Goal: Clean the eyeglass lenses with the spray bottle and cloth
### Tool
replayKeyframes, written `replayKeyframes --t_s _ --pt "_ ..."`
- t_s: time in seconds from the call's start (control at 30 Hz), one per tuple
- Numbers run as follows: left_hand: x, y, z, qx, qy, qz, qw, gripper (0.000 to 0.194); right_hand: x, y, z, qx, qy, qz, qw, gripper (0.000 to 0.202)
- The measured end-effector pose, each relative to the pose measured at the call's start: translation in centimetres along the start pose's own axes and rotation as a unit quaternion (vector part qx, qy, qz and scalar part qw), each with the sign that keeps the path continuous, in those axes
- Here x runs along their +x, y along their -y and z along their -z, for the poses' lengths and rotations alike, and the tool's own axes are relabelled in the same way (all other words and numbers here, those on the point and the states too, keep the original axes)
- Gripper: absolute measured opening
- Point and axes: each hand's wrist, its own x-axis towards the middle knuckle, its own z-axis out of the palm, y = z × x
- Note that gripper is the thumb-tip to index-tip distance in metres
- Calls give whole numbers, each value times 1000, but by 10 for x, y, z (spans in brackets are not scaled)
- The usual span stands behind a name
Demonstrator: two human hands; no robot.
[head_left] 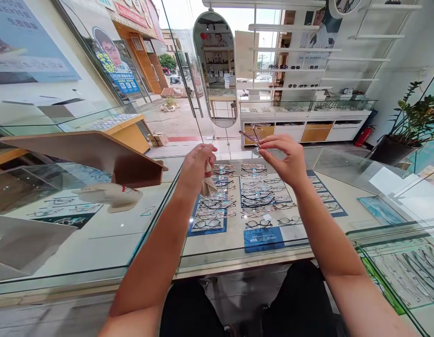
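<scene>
Glass showcase (234, 241) of eyeglasses (258, 224) lies beneath both hands (195, 166) (286, 157).

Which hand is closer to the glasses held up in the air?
The right hand: its thumb and fingers pinch the glasses. The left hand is apart from them, off to their left, gripping a beige cloth.

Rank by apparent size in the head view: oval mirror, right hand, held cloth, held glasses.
1. Oval mirror
2. Right hand
3. Cloth and glasses: too alike to rank; the left hand partly covers the cloth.
</scene>
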Motion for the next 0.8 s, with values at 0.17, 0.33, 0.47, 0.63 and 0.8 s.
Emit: replayKeyframes --t_s 0.17,0.33,0.47,0.63,0.8 --pt "7 44 25 199 -120 -74 970 31 -25 -54 -20 -62 132 -79 986 9" --pt "1 61 22 342 -145 -162 914 31 -38 -80 -31 -134 294 -126 938 10" --pt "-2 63 16 355 -119 -151 915 32 -42 -85 -38 -192 376 -121 898 15" --pt "-2 65 12 373 -107 -148 909 31 -45 -83 -47 -234 429 -96 867 26" --pt "-1 68 13 370 -111 -149 910 33 -48 -90 -55 -271 457 -78 844 29"
